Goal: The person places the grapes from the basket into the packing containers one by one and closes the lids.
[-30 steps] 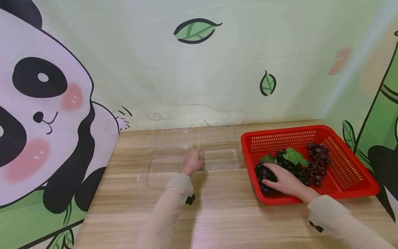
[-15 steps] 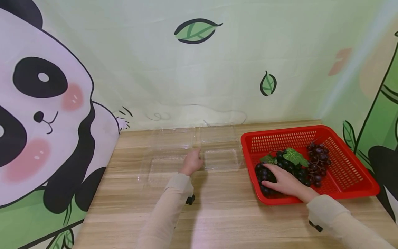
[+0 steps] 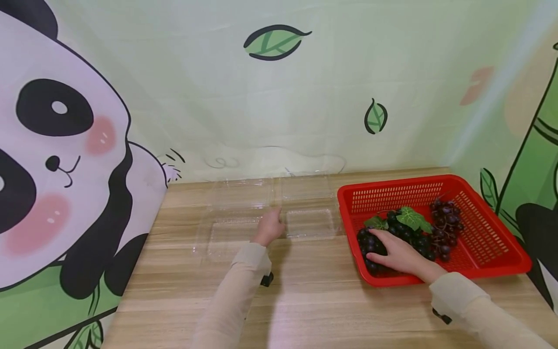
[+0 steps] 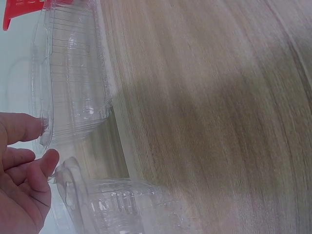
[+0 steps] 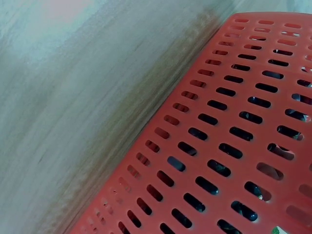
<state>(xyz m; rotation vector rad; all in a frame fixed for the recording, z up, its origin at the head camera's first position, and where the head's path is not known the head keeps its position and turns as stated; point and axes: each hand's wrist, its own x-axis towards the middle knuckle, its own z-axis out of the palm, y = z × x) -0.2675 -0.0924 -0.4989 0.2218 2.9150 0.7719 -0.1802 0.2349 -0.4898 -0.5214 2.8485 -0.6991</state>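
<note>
My left hand (image 3: 269, 227) is between two clear plastic clamshell boxes with their lids raised. In the left wrist view its thumb (image 4: 24, 127) is at the rim of the right box (image 4: 78, 73), and the curled fingers are beside the edge of the left box (image 4: 122, 207). In the red basket (image 3: 488, 184), my right hand (image 3: 398, 254) grips a bunch of dark grapes (image 3: 372, 242), thumb and fingers spread round it; some fingertips are hidden. Green leaves (image 3: 411, 219) lie on the black grapes. The right wrist view shows only the basket's slotted wall (image 5: 219, 131) and the table.
Another bunch of reddish-purple grapes (image 3: 445, 223) lies in the basket's middle. The wooden table (image 3: 314, 300) ends at a cloth backdrop (image 3: 322, 97) printed with a panda and leaves. The basket's raised rim surrounds the right hand.
</note>
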